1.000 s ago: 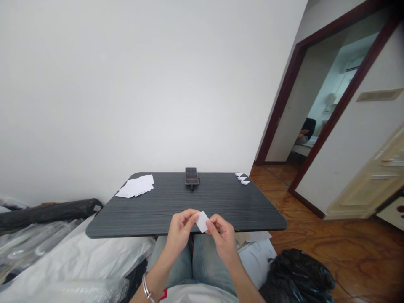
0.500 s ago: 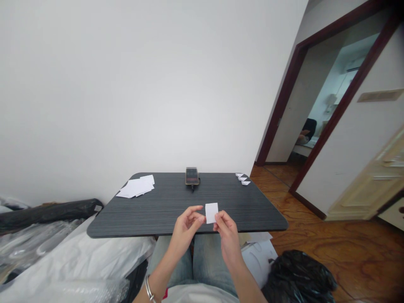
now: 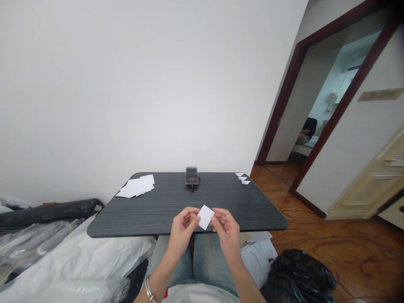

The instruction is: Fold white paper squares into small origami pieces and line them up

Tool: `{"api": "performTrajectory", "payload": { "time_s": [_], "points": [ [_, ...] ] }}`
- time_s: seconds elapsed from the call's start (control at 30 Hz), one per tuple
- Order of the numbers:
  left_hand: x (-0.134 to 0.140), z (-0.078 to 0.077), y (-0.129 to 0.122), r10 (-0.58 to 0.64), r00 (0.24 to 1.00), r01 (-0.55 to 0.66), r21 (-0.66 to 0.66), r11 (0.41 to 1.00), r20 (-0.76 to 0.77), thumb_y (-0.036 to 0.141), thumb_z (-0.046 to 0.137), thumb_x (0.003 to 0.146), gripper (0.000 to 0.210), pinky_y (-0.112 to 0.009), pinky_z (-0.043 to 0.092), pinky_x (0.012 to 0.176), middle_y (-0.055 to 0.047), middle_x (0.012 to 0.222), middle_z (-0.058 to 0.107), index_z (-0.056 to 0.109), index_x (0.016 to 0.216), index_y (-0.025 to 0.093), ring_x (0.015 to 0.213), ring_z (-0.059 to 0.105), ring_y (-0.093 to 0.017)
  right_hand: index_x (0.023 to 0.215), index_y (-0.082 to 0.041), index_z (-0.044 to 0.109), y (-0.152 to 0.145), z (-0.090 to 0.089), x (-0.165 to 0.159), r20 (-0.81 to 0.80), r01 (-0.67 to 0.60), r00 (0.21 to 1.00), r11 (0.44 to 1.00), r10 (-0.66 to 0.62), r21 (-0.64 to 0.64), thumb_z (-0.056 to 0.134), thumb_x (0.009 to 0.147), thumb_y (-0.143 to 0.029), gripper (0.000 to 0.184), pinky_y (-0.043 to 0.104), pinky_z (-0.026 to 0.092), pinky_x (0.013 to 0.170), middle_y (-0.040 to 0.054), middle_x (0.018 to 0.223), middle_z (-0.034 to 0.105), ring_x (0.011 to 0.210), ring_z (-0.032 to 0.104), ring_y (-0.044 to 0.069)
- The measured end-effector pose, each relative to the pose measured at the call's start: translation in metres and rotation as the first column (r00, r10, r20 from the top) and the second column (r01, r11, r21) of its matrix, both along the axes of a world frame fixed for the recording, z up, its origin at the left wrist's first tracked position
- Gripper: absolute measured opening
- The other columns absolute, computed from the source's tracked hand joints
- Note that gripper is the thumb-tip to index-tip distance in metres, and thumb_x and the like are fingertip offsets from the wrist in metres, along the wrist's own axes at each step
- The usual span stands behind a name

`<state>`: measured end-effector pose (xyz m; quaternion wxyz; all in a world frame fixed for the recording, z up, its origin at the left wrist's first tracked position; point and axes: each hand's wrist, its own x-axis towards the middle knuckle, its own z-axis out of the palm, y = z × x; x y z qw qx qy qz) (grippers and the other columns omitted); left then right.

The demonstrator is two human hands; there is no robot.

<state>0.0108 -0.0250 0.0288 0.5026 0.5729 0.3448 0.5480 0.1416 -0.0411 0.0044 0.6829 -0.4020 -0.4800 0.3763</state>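
A small white square of paper [image 3: 205,217] is held up over the table's front edge, turned so one corner points down. My left hand [image 3: 183,227] pinches its left corner between thumb and fingers. On the opposite corner, my right hand [image 3: 226,229] has its thumb and fingertips closed. Whether the paper is folded in layers cannot be made out. Toward the back left of the dark table [image 3: 167,206] lies a loose pile of white paper sheets [image 3: 136,187]. Three small folded white paper pieces [image 3: 242,179] sit in a row at the back right corner.
A phone-like device [image 3: 191,176] with a cable stands at the table's back middle, near the white wall. Plastic-wrapped material [image 3: 69,256] lies at the left. On the right are a black plastic bag [image 3: 299,275] and a doorway where part of a person shows.
The paper square has turned from upright to corner-down and shifted slightly left. My left fingers, earlier beside its edge, now grip its left corner. The things on the table stay put.
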Motion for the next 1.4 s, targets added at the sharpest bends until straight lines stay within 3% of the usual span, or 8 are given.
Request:
{"api": "performTrajectory", "payload": {
  "time_s": [0.2, 0.4, 0.73, 1.03, 1.4],
  "points": [
    [0.001, -0.003, 0.0, -0.004, 1.0, 0.003, -0.078, 0.997, -0.013, 0.034, 0.061, 0.07, 0.029, -0.016, 0.035, 0.037, 0.003, 0.055, 0.049, 0.059, 0.087, 0.011, 0.045, 0.045, -0.007, 0.097, -0.018, 0.058, -0.001, -0.004, 0.003, 0.077, 0.0, 0.997, 1.0, 0.0, 0.002, 0.057, 0.077, -0.027, 0.022, 0.021, 0.041, 0.048, -0.0002, 0.068, 0.056, 0.06, 0.055, 0.013],
    [0.0, -0.004, 0.002, -0.006, 1.0, 0.007, -0.068, 0.998, 0.016, 0.032, 0.062, 0.07, 0.026, -0.017, 0.039, 0.038, 0.004, 0.053, 0.048, 0.06, 0.085, 0.011, 0.044, 0.046, -0.007, 0.092, -0.017, 0.061, 0.0, -0.005, 0.002, 0.072, 0.006, 0.997, 1.0, -0.006, 0.01, 0.058, 0.076, -0.027, 0.019, 0.021, 0.042, 0.048, 0.0014, 0.069, 0.059, 0.06, 0.055, 0.013],
    [-0.002, -0.006, 0.007, -0.01, 0.998, 0.015, -0.078, 0.997, 0.061, 0.03, 0.063, 0.069, 0.026, -0.017, 0.041, 0.038, 0.007, 0.052, 0.044, 0.058, 0.087, 0.012, 0.039, 0.044, -0.005, 0.071, -0.015, 0.058, 0.007, -0.005, 0.002, -0.189, -0.172, 0.971, 0.978, 0.148, -0.121, 0.071, 0.062, -0.028, 0.02, 0.016, 0.04, 0.041, -0.0006, 0.056, 0.062, 0.047, 0.055, 0.01],
    [-0.003, -0.015, 0.01, -0.133, 0.986, 0.13, -0.035, 0.991, -0.098, 0.028, 0.062, 0.07, 0.021, -0.014, 0.038, 0.038, 0.0, 0.063, 0.056, 0.062, 0.083, 0.011, 0.045, 0.044, -0.006, 0.063, -0.015, 0.056, 0.008, -0.009, 0.002, -0.244, -0.238, 0.948, 0.963, 0.203, -0.124, 0.072, 0.063, -0.028, 0.021, 0.017, 0.043, 0.044, -0.0017, 0.05, 0.061, 0.045, 0.054, 0.008],
    [-0.005, -0.01, 0.009, -0.197, 0.975, 0.212, -0.146, 0.966, 0.106, 0.028, 0.065, 0.067, 0.016, -0.017, 0.039, 0.042, 0.0, 0.055, 0.056, 0.065, 0.067, 0.012, 0.048, 0.047, -0.008, 0.063, -0.015, 0.06, 0.005, -0.005, 0.003, -0.293, -0.313, 0.918, 0.941, 0.265, -0.13, 0.073, 0.062, -0.025, 0.016, 0.018, 0.045, 0.048, 0.0001, 0.052, 0.064, 0.048, 0.057, 0.009]
  ]
}}
